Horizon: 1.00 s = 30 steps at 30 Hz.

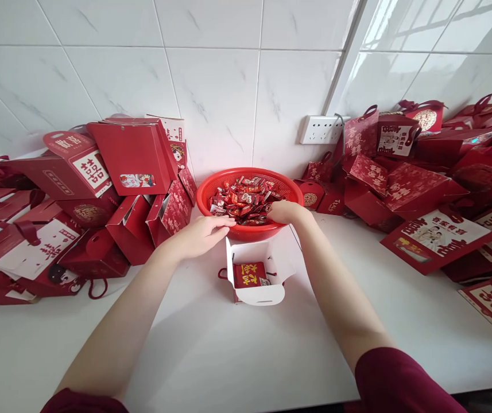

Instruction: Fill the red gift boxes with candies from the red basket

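Note:
A round red plastic basket stands near the wall, heaped with small wrapped candies. My right hand reaches over its right side, fingertips down among the candies and hidden from view. At the basket's front left rim is my left hand, its fingers stretched out flat and holding nothing. Just in front of the basket, between my forearms, sits a small box with its white-lined flaps spread. Inside that box lies a red packet with yellow characters.
Red gift boxes are piled on the left, several with ribbon handles. More red gift boxes crowd the right side. A socket panel is fixed to the tiled wall behind the white table.

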Available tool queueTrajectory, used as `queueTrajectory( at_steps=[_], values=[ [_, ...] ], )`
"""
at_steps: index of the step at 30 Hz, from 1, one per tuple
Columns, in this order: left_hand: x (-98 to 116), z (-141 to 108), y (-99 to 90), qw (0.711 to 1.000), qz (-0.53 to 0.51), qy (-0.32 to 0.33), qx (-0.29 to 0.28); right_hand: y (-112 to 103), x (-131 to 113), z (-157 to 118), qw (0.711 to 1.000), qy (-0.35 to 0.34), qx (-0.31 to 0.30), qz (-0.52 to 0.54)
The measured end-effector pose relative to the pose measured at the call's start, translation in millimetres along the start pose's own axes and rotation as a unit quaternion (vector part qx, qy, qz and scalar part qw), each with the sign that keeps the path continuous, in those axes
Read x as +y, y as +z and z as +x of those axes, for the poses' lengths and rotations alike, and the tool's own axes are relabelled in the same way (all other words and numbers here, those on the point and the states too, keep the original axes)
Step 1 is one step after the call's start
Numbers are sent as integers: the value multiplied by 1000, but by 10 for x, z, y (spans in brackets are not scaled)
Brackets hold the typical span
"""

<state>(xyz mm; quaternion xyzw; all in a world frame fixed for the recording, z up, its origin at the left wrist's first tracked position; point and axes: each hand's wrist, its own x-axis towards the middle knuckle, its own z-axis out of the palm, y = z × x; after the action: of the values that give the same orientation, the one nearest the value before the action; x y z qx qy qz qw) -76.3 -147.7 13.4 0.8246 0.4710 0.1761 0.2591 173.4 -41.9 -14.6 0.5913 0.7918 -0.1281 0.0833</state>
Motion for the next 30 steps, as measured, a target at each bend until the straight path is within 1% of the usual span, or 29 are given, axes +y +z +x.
queueTrajectory(
  at_steps=[4, 7, 11, 14, 18, 21, 23, 25, 28, 30],
  values=[
    [3, -3, -4, 1000, -2, 1, 1, -6, -58, 223, 999, -5, -35, -10],
    [-1, -4, -4, 1000, -3, 1, 0, 7, -49, 300, 999, -13, -40, -6],
    [-10, -2, 2, 1000, -8, 3, 1, 35, 4, 317, 999, -48, -16, 13],
    [-10, 1, 4, 1000, -11, 6, 4, 45, 11, 320, 998, -60, 3, 25],
    [-14, 2, 0, 1000, -3, 8, 2, 19, -10, 273, 992, -85, 65, 70],
    [-35, 3, 6, 1000, 15, 7, 5, -17, -13, 147, 977, -112, 124, 129],
    [-48, 10, 21, 1000, 18, 6, 18, -27, -11, 15, 964, -125, 159, 174],
    [-46, 23, 41, 999, 8, -1, 40, -17, -16, -153, 948, -142, 177, 222],
    [18, 34, 57, 997, -31, -10, 64, 18, -64, -460, 926, -180, 170, 285],
    [108, 14, 48, 993, -72, -1, 95, 25, -129, -690, 900, -224, 143, 346]
  ],
)
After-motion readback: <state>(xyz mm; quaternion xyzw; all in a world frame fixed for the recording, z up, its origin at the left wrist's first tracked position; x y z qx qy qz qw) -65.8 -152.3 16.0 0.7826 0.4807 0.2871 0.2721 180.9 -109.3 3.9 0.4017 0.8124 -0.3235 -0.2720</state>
